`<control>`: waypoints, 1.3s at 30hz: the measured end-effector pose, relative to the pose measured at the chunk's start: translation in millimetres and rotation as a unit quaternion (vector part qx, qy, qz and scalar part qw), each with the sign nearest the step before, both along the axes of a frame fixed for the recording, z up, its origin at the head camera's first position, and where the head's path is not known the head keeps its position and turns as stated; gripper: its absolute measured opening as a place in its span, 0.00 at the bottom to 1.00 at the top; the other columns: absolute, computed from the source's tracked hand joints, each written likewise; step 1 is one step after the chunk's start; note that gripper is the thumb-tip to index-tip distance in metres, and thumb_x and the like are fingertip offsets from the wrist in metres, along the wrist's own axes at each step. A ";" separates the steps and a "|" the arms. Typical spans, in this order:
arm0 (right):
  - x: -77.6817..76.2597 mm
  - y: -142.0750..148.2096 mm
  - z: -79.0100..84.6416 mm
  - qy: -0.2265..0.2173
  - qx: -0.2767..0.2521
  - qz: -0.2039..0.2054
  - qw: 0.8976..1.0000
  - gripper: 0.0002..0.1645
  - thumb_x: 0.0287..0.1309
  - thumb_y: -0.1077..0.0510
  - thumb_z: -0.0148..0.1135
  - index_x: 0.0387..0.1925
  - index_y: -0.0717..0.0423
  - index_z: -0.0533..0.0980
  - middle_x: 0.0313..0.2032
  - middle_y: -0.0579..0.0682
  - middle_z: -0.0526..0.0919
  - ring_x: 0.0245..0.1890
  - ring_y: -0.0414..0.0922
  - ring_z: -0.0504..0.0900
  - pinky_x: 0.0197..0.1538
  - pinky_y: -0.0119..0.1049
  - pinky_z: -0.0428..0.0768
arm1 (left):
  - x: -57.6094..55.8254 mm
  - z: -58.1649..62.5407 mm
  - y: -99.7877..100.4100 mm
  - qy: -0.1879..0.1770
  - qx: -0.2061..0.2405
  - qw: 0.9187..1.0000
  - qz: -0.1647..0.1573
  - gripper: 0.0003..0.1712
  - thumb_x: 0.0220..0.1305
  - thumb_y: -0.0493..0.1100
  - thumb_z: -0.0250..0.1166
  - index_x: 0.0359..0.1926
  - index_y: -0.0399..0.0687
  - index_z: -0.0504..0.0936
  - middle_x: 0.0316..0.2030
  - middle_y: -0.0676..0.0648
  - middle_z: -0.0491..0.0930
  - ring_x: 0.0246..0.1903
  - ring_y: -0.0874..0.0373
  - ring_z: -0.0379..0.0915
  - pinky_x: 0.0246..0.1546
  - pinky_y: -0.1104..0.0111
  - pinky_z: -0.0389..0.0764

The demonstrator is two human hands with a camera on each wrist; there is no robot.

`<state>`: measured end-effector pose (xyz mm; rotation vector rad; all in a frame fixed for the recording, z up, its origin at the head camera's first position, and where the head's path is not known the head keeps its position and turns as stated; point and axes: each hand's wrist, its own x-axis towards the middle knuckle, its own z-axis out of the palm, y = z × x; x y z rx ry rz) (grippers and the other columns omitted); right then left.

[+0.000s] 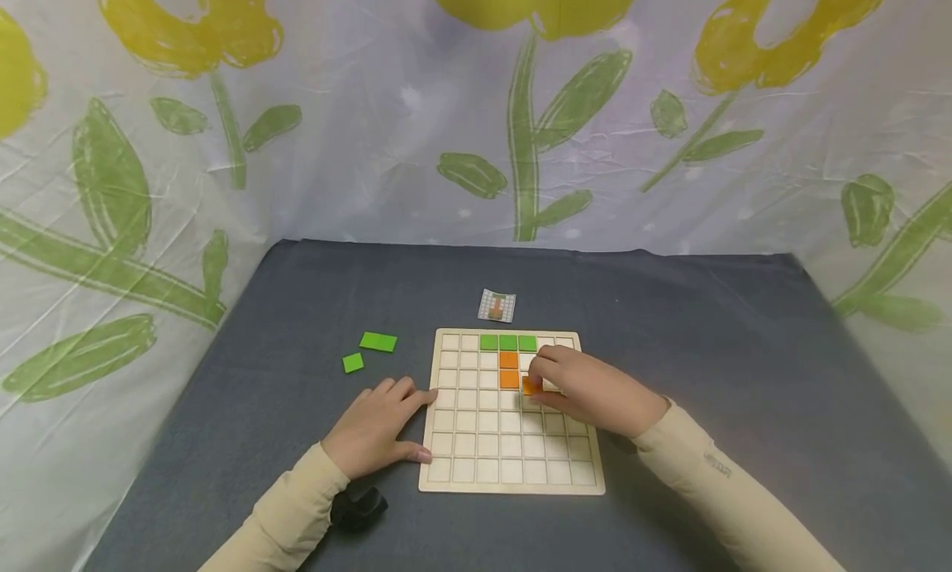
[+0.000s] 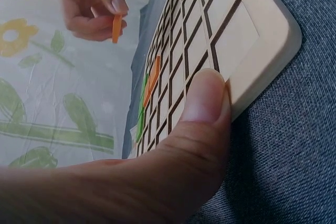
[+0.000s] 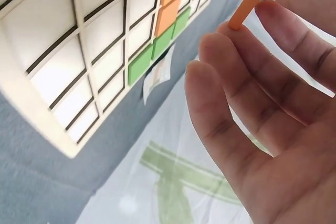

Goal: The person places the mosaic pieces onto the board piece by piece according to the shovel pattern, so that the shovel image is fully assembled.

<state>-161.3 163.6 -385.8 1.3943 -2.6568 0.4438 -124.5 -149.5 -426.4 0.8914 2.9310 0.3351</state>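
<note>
The right hand (image 1: 591, 390) pinches an orange tile (image 1: 531, 386) above the gridded board (image 1: 487, 446), while the left hand (image 1: 375, 430) spreads thumb and fingers at its left edge, the thumb touching the rim. Three green tiles (image 1: 508, 343) sit side by side in the board's far row, two set orange tiles (image 1: 509, 378) running nearer from the middle one. Loose green pieces (image 1: 378, 342) lie left on the dark worktop (image 1: 223, 456), a small card (image 1: 497, 306) beyond the far edge.

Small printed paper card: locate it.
In the head view, the card lies near the middle on dark grey cloth, just beyond the pale wooden grid board, behind its three green square tiles.
</note>
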 end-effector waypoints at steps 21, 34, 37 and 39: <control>-13.7 -28.0 -24.3 -0.035 0.025 0.023 0.999 0.13 0.53 0.53 0.71 0.29 0.52 0.73 0.31 0.43 0.72 0.31 0.38 0.71 0.37 0.29 0.74 | 0.2 0.5 0.0 -0.001 -0.004 1.000 -0.001 0.45 0.41 0.66 0.71 0.60 0.50 0.76 0.40 0.52 0.72 0.35 0.59 0.64 0.30 0.68 0.62; -12.2 -29.9 -31.5 -0.007 0.051 0.012 0.999 0.13 0.52 0.51 0.72 0.30 0.50 0.74 0.30 0.41 0.72 0.29 0.36 0.71 0.35 0.29 0.75 | -0.2 -0.3 -0.4 -0.011 -0.002 1.000 0.005 0.46 0.41 0.67 0.71 0.61 0.51 0.76 0.40 0.52 0.73 0.36 0.59 0.64 0.31 0.67 0.63; -10.8 -30.5 -30.4 -0.004 0.059 0.012 0.998 0.13 0.53 0.51 0.71 0.31 0.51 0.75 0.30 0.42 0.72 0.29 0.36 0.71 0.36 0.29 0.75 | -0.2 -0.4 -0.4 -0.013 0.000 1.000 0.005 0.46 0.42 0.66 0.71 0.61 0.51 0.76 0.40 0.52 0.73 0.36 0.59 0.64 0.31 0.67 0.63; -10.1 -30.8 -29.7 -0.003 0.061 0.012 0.998 0.12 0.53 0.52 0.71 0.31 0.51 0.75 0.30 0.42 0.72 0.29 0.36 0.71 0.36 0.29 0.75 | -0.2 -0.3 -0.3 -0.013 0.001 1.000 0.005 0.46 0.42 0.66 0.71 0.61 0.51 0.76 0.40 0.52 0.73 0.36 0.59 0.64 0.31 0.67 0.63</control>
